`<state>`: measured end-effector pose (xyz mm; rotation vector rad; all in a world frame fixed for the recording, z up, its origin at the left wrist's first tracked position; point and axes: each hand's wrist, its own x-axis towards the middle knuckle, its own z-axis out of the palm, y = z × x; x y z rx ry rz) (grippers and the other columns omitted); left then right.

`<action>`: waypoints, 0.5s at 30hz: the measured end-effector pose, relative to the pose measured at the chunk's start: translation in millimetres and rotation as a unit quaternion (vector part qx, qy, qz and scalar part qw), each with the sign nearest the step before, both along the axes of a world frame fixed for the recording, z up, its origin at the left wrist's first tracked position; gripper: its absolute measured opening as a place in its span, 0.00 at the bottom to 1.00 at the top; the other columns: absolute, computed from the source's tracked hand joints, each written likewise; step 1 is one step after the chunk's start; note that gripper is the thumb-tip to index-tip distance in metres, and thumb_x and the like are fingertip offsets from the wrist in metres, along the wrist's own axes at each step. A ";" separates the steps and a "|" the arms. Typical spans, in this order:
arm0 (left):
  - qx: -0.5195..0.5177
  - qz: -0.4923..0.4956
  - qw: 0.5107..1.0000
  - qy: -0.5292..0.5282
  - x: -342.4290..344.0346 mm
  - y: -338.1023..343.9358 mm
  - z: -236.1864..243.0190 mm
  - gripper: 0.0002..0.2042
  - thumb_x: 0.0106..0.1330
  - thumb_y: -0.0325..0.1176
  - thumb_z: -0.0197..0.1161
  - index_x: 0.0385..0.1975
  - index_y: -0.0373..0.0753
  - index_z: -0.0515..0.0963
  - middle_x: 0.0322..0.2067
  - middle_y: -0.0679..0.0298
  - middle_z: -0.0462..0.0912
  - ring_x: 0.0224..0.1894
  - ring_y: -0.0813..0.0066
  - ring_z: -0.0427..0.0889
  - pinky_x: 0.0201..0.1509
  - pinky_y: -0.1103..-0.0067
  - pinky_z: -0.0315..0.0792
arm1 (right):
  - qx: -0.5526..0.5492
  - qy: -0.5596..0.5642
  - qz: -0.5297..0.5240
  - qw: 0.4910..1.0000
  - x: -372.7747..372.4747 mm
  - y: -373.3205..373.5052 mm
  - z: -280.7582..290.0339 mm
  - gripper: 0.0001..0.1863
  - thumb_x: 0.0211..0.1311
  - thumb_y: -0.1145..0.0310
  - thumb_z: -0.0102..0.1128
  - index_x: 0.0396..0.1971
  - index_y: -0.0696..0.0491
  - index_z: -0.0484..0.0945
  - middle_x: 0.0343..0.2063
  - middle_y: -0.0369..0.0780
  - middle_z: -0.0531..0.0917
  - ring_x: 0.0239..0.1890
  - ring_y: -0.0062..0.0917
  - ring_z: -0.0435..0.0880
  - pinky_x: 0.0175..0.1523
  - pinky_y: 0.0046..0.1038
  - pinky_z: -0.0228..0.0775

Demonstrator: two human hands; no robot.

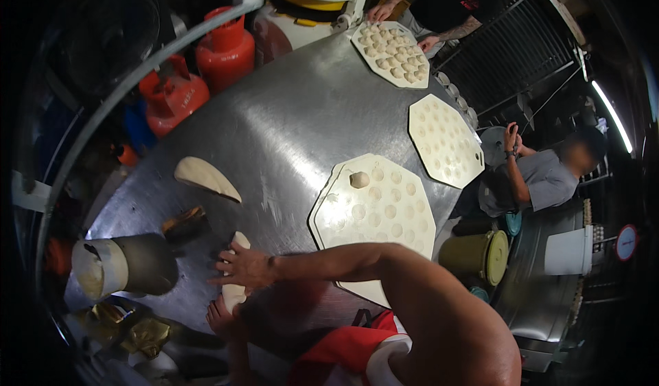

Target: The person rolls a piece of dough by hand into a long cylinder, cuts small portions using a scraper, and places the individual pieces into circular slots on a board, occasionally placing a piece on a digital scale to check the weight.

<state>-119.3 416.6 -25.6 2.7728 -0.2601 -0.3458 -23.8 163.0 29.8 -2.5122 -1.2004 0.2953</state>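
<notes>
A pale roll of dough (234, 295) lies on the metal table (274, 139) by its near edge. My right hand (246, 266) rests across the middle of the roll with its fingers spread. Beside the roll's near end is my left hand (223, 316), fingers extended and close against the dough. Farther off on the table sits a larger, tapered slab of dough (204, 176). To the right, partly under my right arm, is a white octagonal board (405, 211) with round hollows; a single dough ball (359, 179) sits on it.
A metal canister (147, 264) and a dark, brown-edged tool (184, 223) are on the left. Red gas cylinders (226, 46) stand beyond the table. A second hollowed board (446, 142) and a board of dough balls (364, 50) lie farther right, with two other people nearby.
</notes>
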 end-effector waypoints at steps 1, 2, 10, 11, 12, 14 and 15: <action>-0.030 0.007 0.999 -0.008 2.6 1.8 0.7 0.25 0.72 0.43 0.65 0.62 0.35 0.72 0.54 0.44 0.80 0.56 0.39 0.78 0.58 0.51 0.70 | 0.003 -0.015 -0.001 1.000 -7.1 9.2 -5.9 0.31 0.63 0.40 0.65 0.61 0.42 0.81 0.63 0.44 0.76 0.70 0.43 0.71 0.67 0.53 0.69; -0.062 0.003 0.998 -0.022 12.7 -1.6 8.8 0.24 0.72 0.40 0.64 0.62 0.35 0.72 0.55 0.42 0.80 0.56 0.38 0.80 0.59 0.51 0.71 | 0.021 -0.016 -0.030 0.999 -10.0 16.5 -26.6 0.25 0.65 0.47 0.64 0.57 0.44 0.82 0.59 0.46 0.79 0.63 0.43 0.78 0.62 0.49 0.74; -0.089 -0.055 0.994 -0.011 -12.2 27.0 99.2 0.15 0.72 0.35 0.66 0.55 0.39 0.80 0.44 0.49 0.86 0.47 0.44 0.84 0.52 0.57 0.75 | 0.058 0.099 -0.189 0.975 -88.2 -23.8 77.1 0.13 0.65 0.60 0.61 0.42 0.52 0.84 0.33 0.48 0.89 0.39 0.47 0.91 0.45 0.48 0.83; -0.088 -0.068 0.994 -0.012 -29.1 24.8 99.9 0.15 0.72 0.35 0.66 0.55 0.39 0.80 0.44 0.49 0.86 0.47 0.44 0.84 0.52 0.57 0.75 | 0.063 0.099 -0.237 0.964 -115.9 -26.9 81.5 0.13 0.64 0.60 0.62 0.41 0.52 0.84 0.31 0.48 0.89 0.38 0.48 0.91 0.43 0.48 0.82; -0.035 -0.091 0.995 -0.030 -48.2 19.5 93.5 0.17 0.69 0.34 0.67 0.55 0.40 0.79 0.48 0.50 0.84 0.52 0.45 0.81 0.56 0.54 0.73 | 0.083 0.097 -0.254 0.959 -144.5 -30.1 68.2 0.15 0.64 0.57 0.63 0.44 0.51 0.82 0.32 0.48 0.88 0.38 0.48 0.89 0.42 0.48 0.81; 0.008 -0.126 0.989 -0.076 -97.8 8.5 78.7 0.21 0.62 0.35 0.69 0.57 0.42 0.79 0.54 0.52 0.79 0.60 0.45 0.75 0.62 0.49 0.66 | 0.121 0.069 -0.282 0.949 -210.0 -21.8 41.4 0.19 0.64 0.55 0.63 0.49 0.50 0.81 0.40 0.46 0.84 0.47 0.44 0.87 0.50 0.49 0.78; -0.002 -0.143 0.984 -0.101 -127.7 2.0 68.4 0.24 0.60 0.35 0.70 0.58 0.41 0.78 0.55 0.52 0.76 0.63 0.44 0.71 0.65 0.47 0.63 | 0.067 0.067 -0.300 0.949 -245.7 -13.0 39.8 0.20 0.64 0.57 0.61 0.53 0.49 0.81 0.47 0.41 0.81 0.60 0.42 0.79 0.64 0.55 0.69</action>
